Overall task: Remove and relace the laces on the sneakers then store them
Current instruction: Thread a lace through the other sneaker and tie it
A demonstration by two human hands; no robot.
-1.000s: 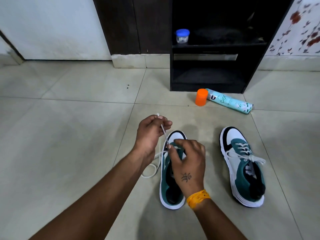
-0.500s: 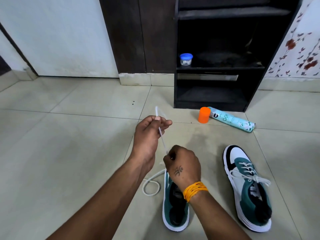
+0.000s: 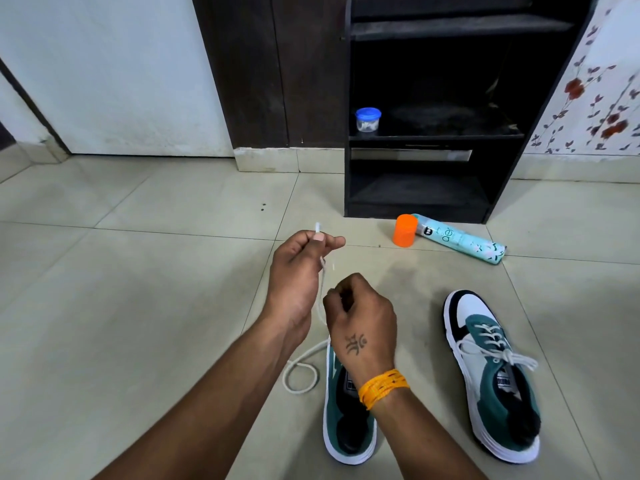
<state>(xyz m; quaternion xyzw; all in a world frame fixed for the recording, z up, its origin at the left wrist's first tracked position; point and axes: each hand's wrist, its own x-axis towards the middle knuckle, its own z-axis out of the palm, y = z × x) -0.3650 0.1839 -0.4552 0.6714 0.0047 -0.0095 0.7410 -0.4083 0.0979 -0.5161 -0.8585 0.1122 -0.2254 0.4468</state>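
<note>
Two green, white and black sneakers lie on the tiled floor. The left sneaker is under my hands, its front part hidden by my right hand. A white lace runs from it, looping on the floor to its left. My left hand pinches the lace near its plastic tip, held up above the shoe. My right hand is curled over the shoe's front and seems to grip the lace lower down. The right sneaker lies apart to the right, laced and tied.
A black open shelf unit stands against the wall ahead, with a small blue-lidded jar on its middle shelf. An orange-capped spray can lies on the floor in front of it. A dark door frame stands to the left of the shelf.
The view tilted upward, so shoes and hands sit lower in frame. My left hand raised the lace end above the shoe, and my right hand closed over the shoe's front.
</note>
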